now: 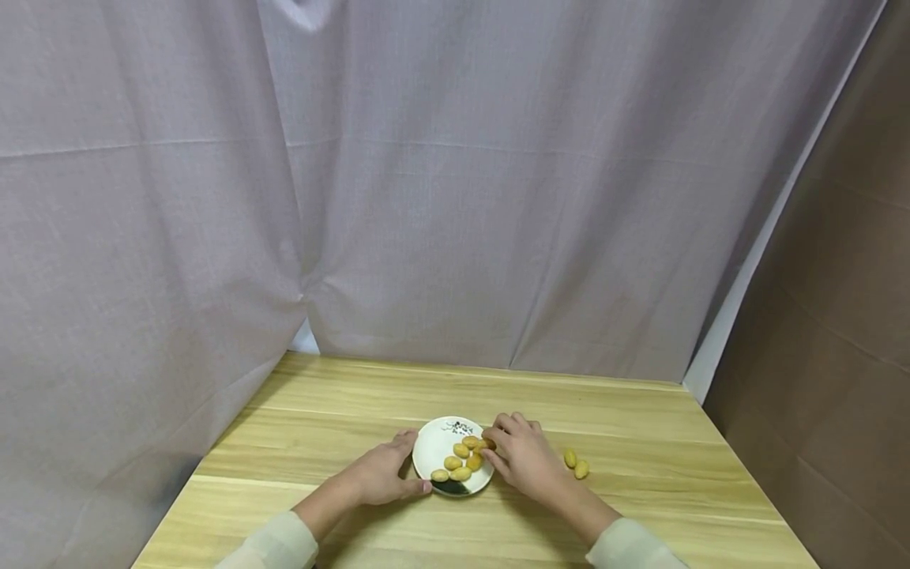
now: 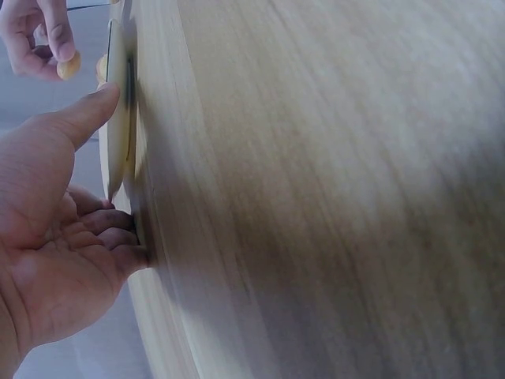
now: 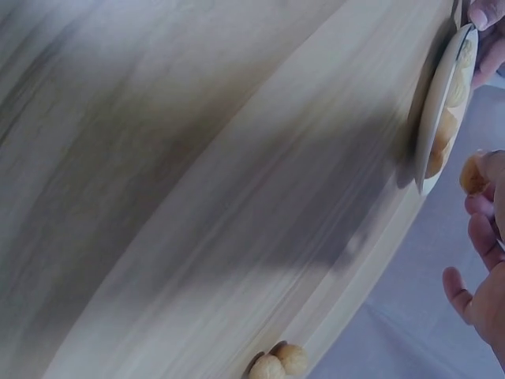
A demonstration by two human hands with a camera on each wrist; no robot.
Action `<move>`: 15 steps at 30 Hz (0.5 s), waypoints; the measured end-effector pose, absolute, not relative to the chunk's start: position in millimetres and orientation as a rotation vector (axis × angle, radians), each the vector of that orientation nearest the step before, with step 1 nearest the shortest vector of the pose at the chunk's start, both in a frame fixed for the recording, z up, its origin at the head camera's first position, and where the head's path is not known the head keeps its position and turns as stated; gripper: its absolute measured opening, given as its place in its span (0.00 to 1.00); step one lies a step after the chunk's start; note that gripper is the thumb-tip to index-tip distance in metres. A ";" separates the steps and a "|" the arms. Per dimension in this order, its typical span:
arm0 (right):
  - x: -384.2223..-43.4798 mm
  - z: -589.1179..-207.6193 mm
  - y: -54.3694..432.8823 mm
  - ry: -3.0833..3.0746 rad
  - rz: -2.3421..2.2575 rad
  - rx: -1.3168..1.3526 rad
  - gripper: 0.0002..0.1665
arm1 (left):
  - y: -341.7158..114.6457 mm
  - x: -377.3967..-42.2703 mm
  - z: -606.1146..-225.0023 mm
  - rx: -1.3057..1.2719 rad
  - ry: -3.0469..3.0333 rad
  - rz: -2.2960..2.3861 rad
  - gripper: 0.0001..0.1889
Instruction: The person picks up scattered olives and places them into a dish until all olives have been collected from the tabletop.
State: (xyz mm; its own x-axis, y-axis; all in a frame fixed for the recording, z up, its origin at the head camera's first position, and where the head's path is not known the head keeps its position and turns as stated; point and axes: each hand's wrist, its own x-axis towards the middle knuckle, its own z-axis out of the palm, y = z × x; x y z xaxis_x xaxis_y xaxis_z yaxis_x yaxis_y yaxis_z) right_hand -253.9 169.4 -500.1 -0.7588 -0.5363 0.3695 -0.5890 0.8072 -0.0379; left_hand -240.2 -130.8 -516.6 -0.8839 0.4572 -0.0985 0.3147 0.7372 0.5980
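Note:
A small round plate (image 1: 430, 446), white with a dark green patch and a painted sprig, stands on the table with several yellow oval fruits (image 1: 453, 462) on it. My left hand (image 1: 384, 472) holds the plate by its left side, thumb at the near rim and fingers round the far side. Over the plate's right edge, my right hand (image 1: 524, 454) pinches one orange-yellow oval fruit (image 3: 473, 175) between thumb and fingertips. In the left wrist view that fruit (image 2: 69, 65) shows above the rim, apart from the plate.
Two more yellow fruits (image 1: 576, 465) lie together on the wooden table (image 1: 341, 395), right of my right hand. A grey curtain (image 1: 455, 237) hangs behind the table, and a brown panel (image 1: 825, 379) stands along the right side.

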 end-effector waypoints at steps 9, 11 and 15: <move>-250.7 -501.0 165.3 -2.682 0.253 0.927 0.13 | -130.9 -239.7 -517.5 0.621 2.701 0.878 0.58; -249.3 -501.4 165.9 -2.685 0.265 0.960 0.13 | -131.2 -239.6 -517.4 0.623 2.700 0.885 0.58; -247.5 -502.9 167.2 -2.684 0.286 1.025 0.13 | -131.5 -240.2 -517.7 0.625 2.699 0.891 0.58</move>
